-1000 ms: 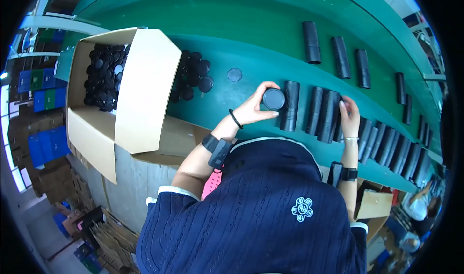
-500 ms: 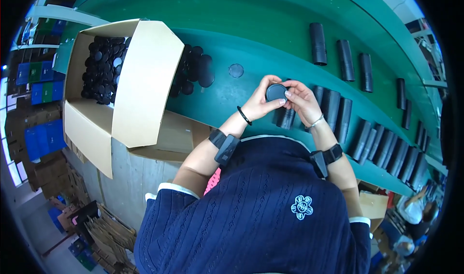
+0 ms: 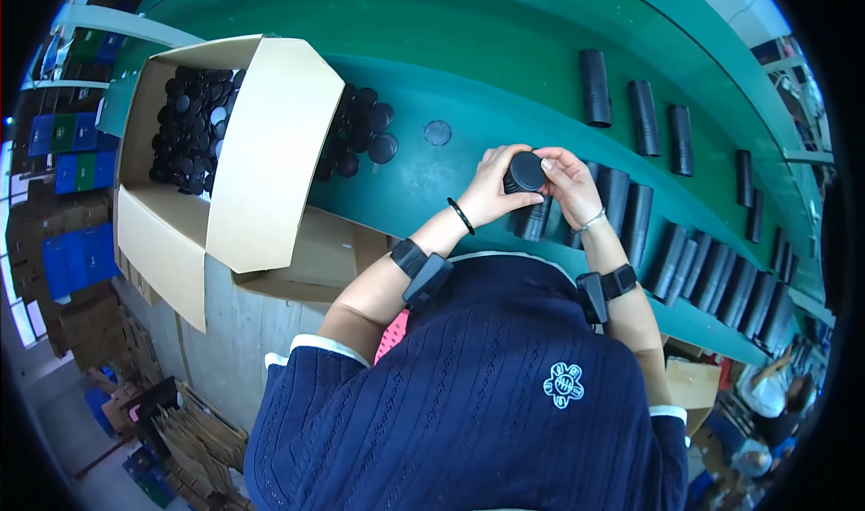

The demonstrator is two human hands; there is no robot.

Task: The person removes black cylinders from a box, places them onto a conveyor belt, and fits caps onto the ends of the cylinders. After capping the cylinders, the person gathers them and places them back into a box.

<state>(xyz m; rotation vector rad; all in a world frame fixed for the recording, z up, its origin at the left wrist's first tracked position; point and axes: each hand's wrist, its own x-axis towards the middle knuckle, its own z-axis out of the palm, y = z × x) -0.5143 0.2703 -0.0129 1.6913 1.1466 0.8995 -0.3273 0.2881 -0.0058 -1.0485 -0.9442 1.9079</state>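
Note:
A round black cap with a flat top and ribbed side sits between my two hands above the near edge of the green table. My left hand is wrapped around its left side, fingers behind and thumb below. On its right rim, the fingertips of my right hand are closed. Whether a tube is joined to the cap underneath cannot be made out. Just below the hands lies a black ribbed tube, partly covered. More black tubes lie right of my right hand.
An open cardboard box full of black discs stands at left. Beside its flap lie loose black caps and a single thin disc. Tubes lie on the far green strip; a row of tubes runs along the right.
The cap has been turned, so its ribbed side now shows below its top. Both hands have shifted slightly, and the left fingers have moved around behind the cap.

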